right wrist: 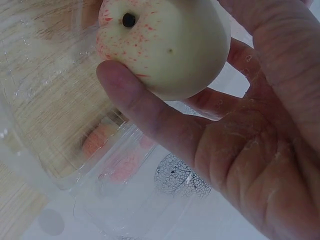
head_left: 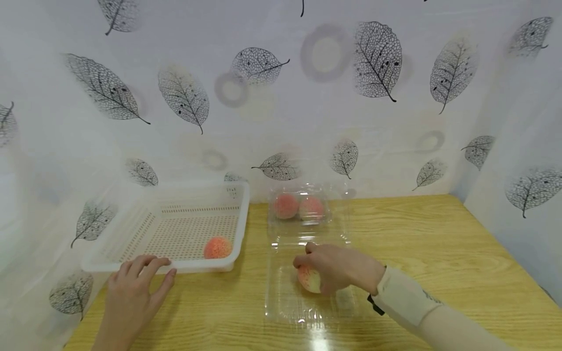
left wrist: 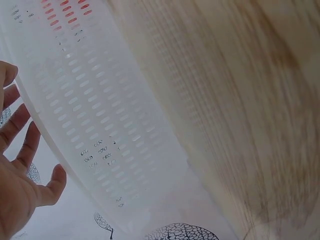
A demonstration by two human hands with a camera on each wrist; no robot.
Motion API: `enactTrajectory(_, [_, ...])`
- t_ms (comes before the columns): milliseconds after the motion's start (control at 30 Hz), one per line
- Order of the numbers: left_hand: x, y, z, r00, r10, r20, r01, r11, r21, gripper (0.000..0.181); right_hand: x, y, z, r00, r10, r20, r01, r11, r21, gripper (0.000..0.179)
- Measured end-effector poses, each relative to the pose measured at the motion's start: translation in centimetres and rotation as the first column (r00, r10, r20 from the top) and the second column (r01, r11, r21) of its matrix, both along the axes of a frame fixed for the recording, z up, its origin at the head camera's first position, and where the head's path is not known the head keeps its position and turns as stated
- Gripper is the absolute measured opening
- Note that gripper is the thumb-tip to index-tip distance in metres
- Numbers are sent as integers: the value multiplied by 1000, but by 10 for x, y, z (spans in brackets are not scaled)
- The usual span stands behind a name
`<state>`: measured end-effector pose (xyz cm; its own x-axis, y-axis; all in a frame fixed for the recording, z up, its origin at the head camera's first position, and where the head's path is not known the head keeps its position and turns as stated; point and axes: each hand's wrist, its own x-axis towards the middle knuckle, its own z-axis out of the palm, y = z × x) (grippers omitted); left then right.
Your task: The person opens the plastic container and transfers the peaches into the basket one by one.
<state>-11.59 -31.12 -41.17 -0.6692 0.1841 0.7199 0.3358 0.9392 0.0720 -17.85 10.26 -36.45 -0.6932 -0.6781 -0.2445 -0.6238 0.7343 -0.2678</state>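
Note:
My right hand (head_left: 335, 268) grips a peach (head_left: 309, 279), pale cream with red specks, over the near half of a clear plastic clamshell box (head_left: 281, 297). In the right wrist view the thumb and fingers curl around the peach (right wrist: 175, 50), whose dark stem hole shows. Two more pink peaches (head_left: 286, 206) sit side by side in the box's far half. On the left, my left hand (head_left: 131, 292) rests its loosely bent fingertips on the near rim of a white plastic basket (head_left: 197, 265). One orange-red peach (head_left: 217, 248) lies in that basket's near right corner.
Basket and box stand side by side on a wood-grain table (head_left: 408, 234). A whitish curtain (head_left: 281, 112) with dark leaf prints hangs behind the table and along both sides. The basket's slotted wall (left wrist: 90, 100) fills much of the left wrist view.

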Motion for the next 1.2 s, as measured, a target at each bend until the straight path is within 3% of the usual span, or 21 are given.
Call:
enactTrajectory(267, [0,0,-1,1000,-4,-12,4,1000,4,41,3,2,0,999,13,-40,-14,1000,-8,70])
enactTrajectory(533, [-1,-1,-2,1000,-9,-18,9,1000,6,37,4,4,0,997,32,-66,-33,999,-14,67])
enactTrajectory(867, [0,0,-1,1000,-4,-3,4,1000,7,25,-7,18,-2,1000,-16,-2,16,1000,-15,69])
enactTrajectory(1067, [-1,1,-1,1000,-2,-4,2,1000,11,53,-19,43,-7,993,-112,38,113,993,-25,73])
enactTrajectory(1200, [-1,1,-1,1000,2,-6,-1,1000,15,59,-25,65,-8,989,-139,56,142,989,-42,68])
